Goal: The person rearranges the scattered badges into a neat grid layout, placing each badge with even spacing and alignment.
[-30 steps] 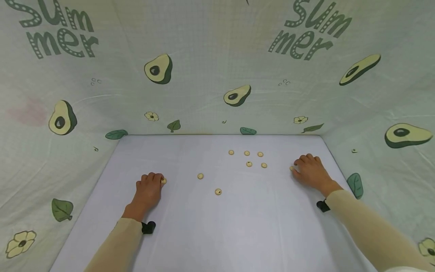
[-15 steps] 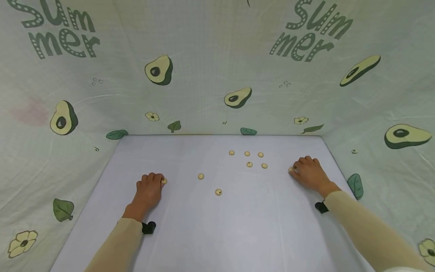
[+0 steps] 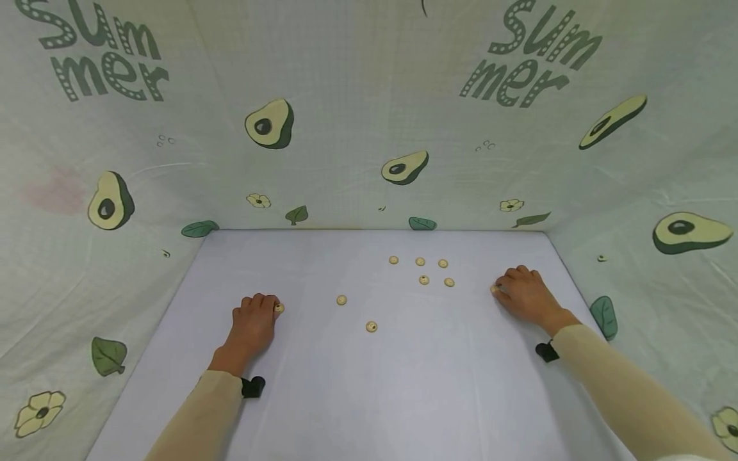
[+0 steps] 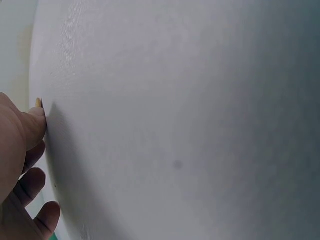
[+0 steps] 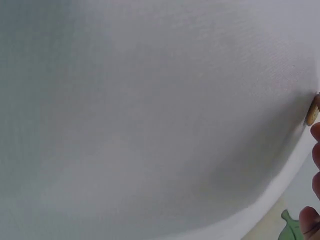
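Note:
On the left side of the white tabletop my left hand (image 3: 254, 320) pinches a small round tan disc (image 3: 279, 308) with dark marks on its face. The left wrist view shows this disc's edge (image 4: 38, 102) at the thumb tip, close to the surface. Toward the right, my right hand (image 3: 524, 294) holds a similar pale disc (image 3: 494, 289) between thumb and fingers, partly covered by them. Its wood-coloured rim (image 5: 312, 114) shows at the border of the right wrist view. Between the hands lie two loose discs, one farther back (image 3: 341, 299) and one nearer (image 3: 371, 326).
Several more discs lie in a loose group toward the back, among them a left one (image 3: 394, 260) and a front right one (image 3: 449, 282). A printed cloth (image 3: 334, 186) with avocados and leaves rises behind the white tabletop (image 3: 369, 403) and along both sides.
My right hand has shifted very slightly toward me with its disc at the fingertips. The left hand and the loose discs stay where they were.

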The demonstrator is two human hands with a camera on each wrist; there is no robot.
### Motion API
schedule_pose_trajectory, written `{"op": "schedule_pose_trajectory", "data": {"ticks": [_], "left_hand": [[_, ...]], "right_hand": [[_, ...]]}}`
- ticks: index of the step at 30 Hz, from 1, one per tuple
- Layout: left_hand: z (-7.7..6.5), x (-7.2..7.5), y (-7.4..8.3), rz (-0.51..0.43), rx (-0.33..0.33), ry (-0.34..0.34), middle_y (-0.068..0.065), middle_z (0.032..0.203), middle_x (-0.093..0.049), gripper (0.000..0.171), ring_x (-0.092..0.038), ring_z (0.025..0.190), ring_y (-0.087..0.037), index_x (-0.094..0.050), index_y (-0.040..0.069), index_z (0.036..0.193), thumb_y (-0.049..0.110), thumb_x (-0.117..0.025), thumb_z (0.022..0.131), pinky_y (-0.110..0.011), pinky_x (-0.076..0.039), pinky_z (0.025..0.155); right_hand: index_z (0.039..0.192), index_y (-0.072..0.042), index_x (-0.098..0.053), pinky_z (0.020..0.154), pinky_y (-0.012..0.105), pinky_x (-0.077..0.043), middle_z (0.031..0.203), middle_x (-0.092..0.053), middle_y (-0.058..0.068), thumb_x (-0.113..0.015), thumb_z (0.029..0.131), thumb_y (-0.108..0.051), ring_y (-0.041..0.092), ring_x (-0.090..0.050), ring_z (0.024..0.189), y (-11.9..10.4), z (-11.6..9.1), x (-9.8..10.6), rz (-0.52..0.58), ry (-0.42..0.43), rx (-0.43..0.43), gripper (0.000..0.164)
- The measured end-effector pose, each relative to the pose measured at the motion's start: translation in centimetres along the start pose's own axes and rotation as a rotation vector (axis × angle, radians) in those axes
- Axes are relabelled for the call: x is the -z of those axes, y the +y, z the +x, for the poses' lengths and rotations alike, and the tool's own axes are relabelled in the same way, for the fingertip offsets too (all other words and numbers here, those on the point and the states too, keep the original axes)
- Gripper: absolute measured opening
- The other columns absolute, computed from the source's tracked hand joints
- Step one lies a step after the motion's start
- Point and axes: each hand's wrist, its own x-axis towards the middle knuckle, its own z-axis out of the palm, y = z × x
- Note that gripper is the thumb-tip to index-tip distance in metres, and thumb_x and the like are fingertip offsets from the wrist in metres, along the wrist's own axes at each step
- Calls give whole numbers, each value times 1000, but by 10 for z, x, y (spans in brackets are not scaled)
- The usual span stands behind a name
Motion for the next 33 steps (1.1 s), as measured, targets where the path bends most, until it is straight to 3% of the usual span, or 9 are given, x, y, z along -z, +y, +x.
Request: {"op": "schedule_pose_trajectory", "data": {"ticks": [11,18,33], "left_hand": [[-4,1,2,0,3,-3,-23,120,-60,21,-52,111,-45,-59,0,123,13,-61,107,-61,-42,86],[-10,2,6,-3,16,2,-23,120,-60,20,-52,112,-45,-60,1,123,13,-61,107,-60,-42,87],[-19,-3,9,-1,34,10,-21,119,-61,19,-52,111,-43,-60,2,123,14,-60,108,-60,-42,87]], "right_hand": [[109,-4,-76,88,58,-44,107,-71,12,-71,101,-25,36,-58,104,2,6,1,41,-33,-6,23],[102,-6,-71,87,56,-41,103,-67,11,-72,95,-25,35,-55,101,-1,10,0,2,0,7,21],[102,-5,-71,96,58,-41,106,-67,12,-74,93,-27,33,-53,100,-36,35,0,-7,37,51,23]]}}
